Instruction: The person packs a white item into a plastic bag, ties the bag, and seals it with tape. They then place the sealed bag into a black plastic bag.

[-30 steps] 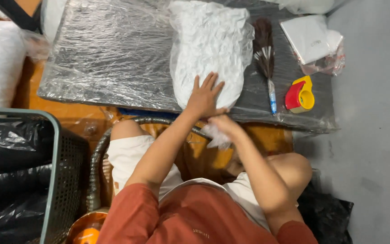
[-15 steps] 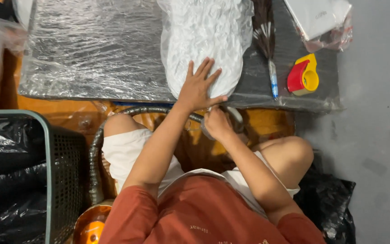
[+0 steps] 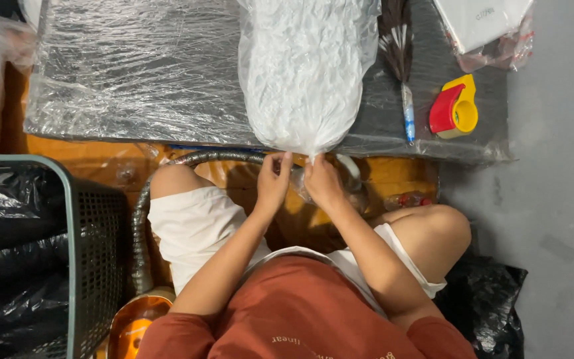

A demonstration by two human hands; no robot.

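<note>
Clear plastic forms the bulging bag point(image 3: 303, 73) that lies on the low bench point(image 3: 134, 86), packed full of white material and narrowing to a gathered neck at the bench's near edge. Both of the person's hands meet at that neck: the left hand point(image 3: 272, 183) has its fingers curled and pinched on the twisted plastic from the left, and the right hand point(image 3: 322, 183) is closed on the same bunched plastic from the right, so the two hands sit just beside each other, almost touching. The bench top is dark and covered in wrinkled cling film. Right of the bag a brush point(image 3: 400, 73) with dark bristles and a pale blue-and-white handle lies lengthwise, just beside the bag. Farther right stands a red and yellow tape dispenser point(image 3: 454, 110), and beyond it, at the top edge, a white packet in a clear wrapper point(image 3: 489, 30). Below the bench a ribbed grey hose point(image 3: 142, 219) curves past the person's left knee down to an orange object partly cut off by the lower edge of the view. At the left a black mesh basket point(image 3: 97, 266) with a grey-green rim holds a black plastic liner. The person wears white shorts and a rust-red shirt.
</note>
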